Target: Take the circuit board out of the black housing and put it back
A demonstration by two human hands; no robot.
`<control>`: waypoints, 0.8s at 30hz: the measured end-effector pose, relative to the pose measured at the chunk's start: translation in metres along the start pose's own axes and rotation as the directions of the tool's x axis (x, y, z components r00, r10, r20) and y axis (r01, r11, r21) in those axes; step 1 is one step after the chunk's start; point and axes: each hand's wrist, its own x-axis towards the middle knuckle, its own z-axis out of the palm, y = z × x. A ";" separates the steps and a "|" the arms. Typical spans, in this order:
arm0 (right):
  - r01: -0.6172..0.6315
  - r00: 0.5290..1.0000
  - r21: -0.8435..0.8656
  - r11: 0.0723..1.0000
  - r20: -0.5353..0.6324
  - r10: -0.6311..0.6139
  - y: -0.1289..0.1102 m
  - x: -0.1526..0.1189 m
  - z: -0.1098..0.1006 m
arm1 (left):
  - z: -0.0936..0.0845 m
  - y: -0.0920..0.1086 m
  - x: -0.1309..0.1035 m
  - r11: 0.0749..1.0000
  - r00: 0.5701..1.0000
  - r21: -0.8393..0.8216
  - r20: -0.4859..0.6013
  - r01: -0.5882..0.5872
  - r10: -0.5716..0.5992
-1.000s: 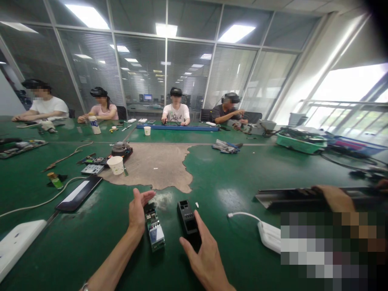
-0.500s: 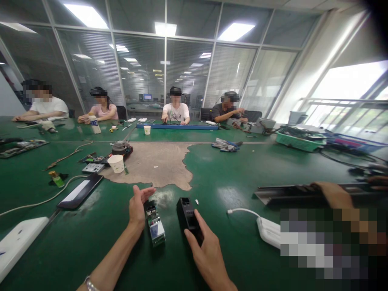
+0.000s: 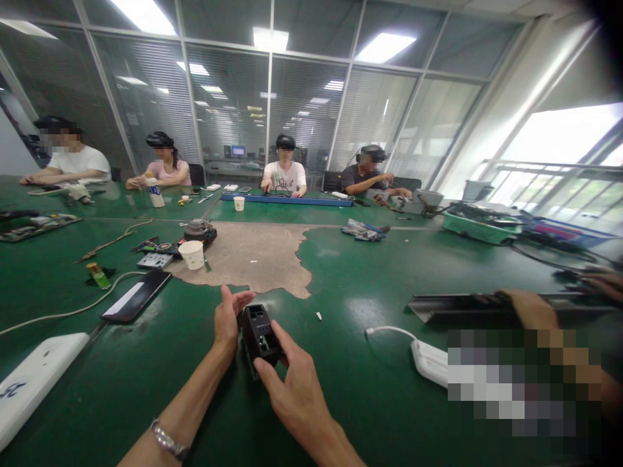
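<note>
Covering the circuit board [image 3: 265, 344] with the black housing [image 3: 260, 326], near the middle of the table.

At left, a phone [image 3: 139, 297] lies on the green table [image 3: 365, 402], with a paper cup [image 3: 191, 255] farther off. Right of these, the left hand [image 3: 226, 327] is open, fingers pointing to the far side, along the housing's left side; I cannot tell whether it touches. The housing has just shifted left, from beside the bare board to over it, so the 2 parts, apart 0.5 s ago, now form 1 stack; whether the board is seated inside is hidden. The right hand [image 3: 304, 383] grips the housing between thumb and fingers. Farther right, a white adapter [image 3: 428, 363] lies near another person's hand [image 3: 530, 311] on a dark channel [image 3: 467, 308].
</note>
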 end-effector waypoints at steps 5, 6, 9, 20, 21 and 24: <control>0.083 0.996 -0.139 0.987 0.024 -0.080 -0.005 0.004 0.009 | 0.000 0.001 0.002 1.000 1.000 0.007 0.006 0.005 -0.005; 0.093 0.996 -0.157 0.983 0.030 -0.089 -0.005 0.004 0.011 | -0.001 0.001 0.002 1.000 1.000 0.004 0.006 0.002 -0.002; 0.125 0.991 -0.192 0.973 0.065 -0.114 0.000 0.002 0.014 | -0.001 0.001 0.002 1.000 1.000 -0.007 0.005 -0.003 0.004; 0.118 0.991 -0.182 0.976 0.089 -0.103 0.027 -0.018 0.022 | 0.001 -0.001 -0.001 1.000 1.000 0.005 0.015 -0.026 0.026; 0.105 0.993 -0.173 0.979 0.074 -0.094 0.027 -0.017 0.022 | 0.001 -0.002 -0.001 1.000 1.000 0.012 0.014 -0.029 0.029; 0.082 0.997 -0.155 0.984 0.022 -0.080 0.025 -0.017 0.025 | 0.001 -0.003 -0.002 0.998 0.999 0.040 0.018 -0.039 0.038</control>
